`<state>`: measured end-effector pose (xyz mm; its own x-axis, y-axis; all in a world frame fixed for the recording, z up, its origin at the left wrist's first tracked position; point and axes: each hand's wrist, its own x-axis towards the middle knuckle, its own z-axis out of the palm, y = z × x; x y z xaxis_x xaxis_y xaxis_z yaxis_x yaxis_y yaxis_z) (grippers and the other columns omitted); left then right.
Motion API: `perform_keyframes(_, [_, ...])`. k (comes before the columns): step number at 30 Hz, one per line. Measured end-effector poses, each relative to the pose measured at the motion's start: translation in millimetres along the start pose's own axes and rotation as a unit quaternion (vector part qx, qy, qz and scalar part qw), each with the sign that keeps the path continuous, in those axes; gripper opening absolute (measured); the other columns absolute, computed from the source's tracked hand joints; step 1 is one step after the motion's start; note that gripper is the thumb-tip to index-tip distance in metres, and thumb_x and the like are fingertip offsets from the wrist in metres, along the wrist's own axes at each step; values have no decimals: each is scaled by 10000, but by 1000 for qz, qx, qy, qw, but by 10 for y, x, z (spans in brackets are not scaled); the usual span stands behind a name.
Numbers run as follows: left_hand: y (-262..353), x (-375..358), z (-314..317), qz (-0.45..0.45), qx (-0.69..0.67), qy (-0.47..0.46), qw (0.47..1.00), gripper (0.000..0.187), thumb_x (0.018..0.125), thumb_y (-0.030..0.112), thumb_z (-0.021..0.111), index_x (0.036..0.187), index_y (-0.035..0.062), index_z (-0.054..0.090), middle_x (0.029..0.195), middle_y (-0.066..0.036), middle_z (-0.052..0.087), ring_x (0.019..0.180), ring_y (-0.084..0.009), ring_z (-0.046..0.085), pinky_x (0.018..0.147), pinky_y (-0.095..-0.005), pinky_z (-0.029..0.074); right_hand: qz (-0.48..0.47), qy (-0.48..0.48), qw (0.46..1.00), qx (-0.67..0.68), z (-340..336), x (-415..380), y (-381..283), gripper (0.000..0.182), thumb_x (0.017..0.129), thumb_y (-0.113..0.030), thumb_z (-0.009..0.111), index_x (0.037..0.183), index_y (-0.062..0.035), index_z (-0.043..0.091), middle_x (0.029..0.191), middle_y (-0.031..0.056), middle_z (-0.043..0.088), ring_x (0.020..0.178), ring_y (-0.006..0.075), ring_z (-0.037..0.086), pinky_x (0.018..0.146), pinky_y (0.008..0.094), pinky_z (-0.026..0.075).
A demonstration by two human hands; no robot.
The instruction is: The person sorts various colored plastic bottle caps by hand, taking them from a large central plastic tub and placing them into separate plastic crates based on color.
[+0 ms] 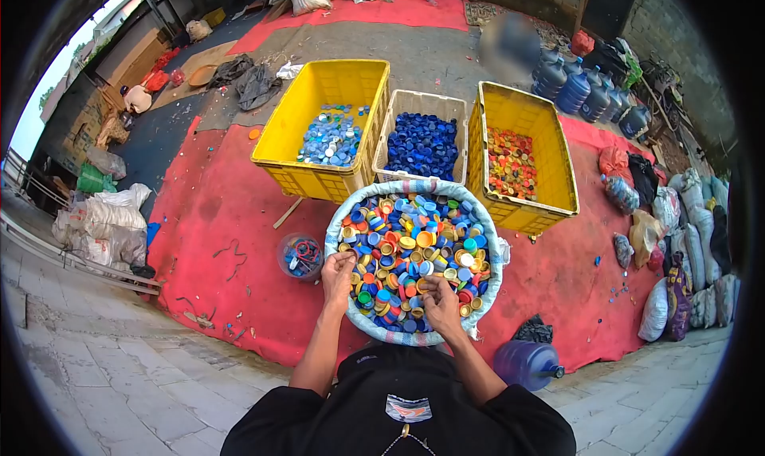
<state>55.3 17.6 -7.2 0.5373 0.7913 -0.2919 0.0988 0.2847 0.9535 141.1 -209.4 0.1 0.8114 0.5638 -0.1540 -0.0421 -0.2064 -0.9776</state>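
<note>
A round basin with a pale cloth-wrapped rim (496,257) stands before me, full of mixed coloured bottle caps (406,245). At its left edge, my left hand (338,274) touches or hovers over the caps, fingers bent together; whatever they may pinch is too small to name. My right hand (441,300) is over the lower right part of the caps, with thumb and fingers close together and their contents unclear. Beyond the basin, a yellow crate (315,177) holds light blue and white caps, a white crate (430,103) dark blue caps, and another yellow crate (558,149) orange and red caps.
Left of the basin is a small clear tub (300,257) with caps and cords. A purple water jug (526,364) lies at the lower right. Filled sacks (693,225) line the right side, below several blue jugs (574,93). A person (137,99) crouches far left.
</note>
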Motion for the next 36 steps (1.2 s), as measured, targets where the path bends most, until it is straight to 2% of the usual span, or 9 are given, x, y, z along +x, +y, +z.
perform_keyframes(5, [-50, -31, 91, 23, 69, -2, 997, 219, 871, 134, 681, 1029, 1, 609, 902, -37, 620, 805, -100, 564, 715, -244, 477, 3, 24, 999, 36, -294, -79, 256, 359, 860, 91, 451, 1212, 46, 502, 1026, 125, 628, 834, 137, 607, 755, 255, 501])
perform_keyframes(6, [-31, -27, 113, 35, 98, -1, 995, 224, 868, 126, 680, 1036, -5, 608, 905, -53, 631, 804, -106, 576, 715, -252, 482, -28, 54, 998, 17, -324, -99, 225, 318, 864, 57, 503, 1181, 42, 527, 973, 122, 663, 770, 123, 616, 672, 244, 512])
perform_keyframes(10, [34, 17, 206, 59, 141, -3, 988, 230, 855, 104, 686, 1040, -12, 612, 896, -74, 653, 769, -115, 597, 699, -265, 498, -41, 57, 997, 37, -440, -99, 381, 310, 845, 63, 494, 1149, 47, 550, 965, 123, 661, 764, 129, 607, 693, 268, 512])
perform_keyframes(15, [112, 339, 305, 153, 264, -24, 952, 279, 820, 74, 689, 1076, -2, 607, 921, -90, 699, 702, -125, 605, 673, -273, 500, -23, 50, 998, 6, -538, -179, 174, 330, 855, 45, 490, 1181, 29, 544, 1002, 121, 656, 803, 132, 608, 718, 267, 509])
perform_keyframes(16, [156, 418, 321, 191, 313, -36, 930, 287, 812, 57, 677, 1084, 2, 605, 952, -121, 709, 732, -195, 657, 709, -320, 525, -18, 54, 998, 2, -547, -188, 142, 334, 856, 44, 491, 1185, 26, 544, 1006, 121, 655, 809, 133, 609, 716, 266, 508])
perform_keyframes(20, [210, 772, 413, 231, 357, -77, 902, 306, 801, 55, 680, 1089, -5, 598, 1007, -179, 697, 936, -335, 680, 802, -406, 532, -14, 88, 996, 12, -517, -262, 180, 332, 859, 42, 492, 1187, 25, 544, 996, 113, 652, 819, 125, 606, 709, 256, 502])
perform_keyframes(23, [185, 1008, 492, 245, 394, -91, 881, 274, 811, 97, 686, 1052, -6, 609, 983, -183, 700, 917, -343, 679, 798, -414, 530, -10, 115, 993, 13, -433, -316, 271, 320, 863, 40, 490, 1178, 23, 546, 988, 108, 649, 817, 118, 602, 707, 250, 500])
perform_keyframes(28, [353, 1083, 710, 145, 556, -81, 814, 495, 829, 438, 674, 1004, -22, 623, 911, -299, 665, 883, -450, 650, 795, -516, 506, 12, 126, 992, -4, -192, -338, 247, 312, 864, 36, 504, 1174, 21, 539, 984, 116, 661, 819, 139, 615, 721, 265, 511])
perform_keyframes(36, [466, 1122, 841, 108, 591, -65, 797, 530, 777, 407, 739, 1058, -25, 619, 1001, -262, 672, 975, -408, 649, 820, -500, 516, 9, 79, 994, -80, 102, -321, 22, 347, 859, 42, 527, 1206, 31, 521, 1008, 106, 666, 778, 113, 596, 685, 250, 496])
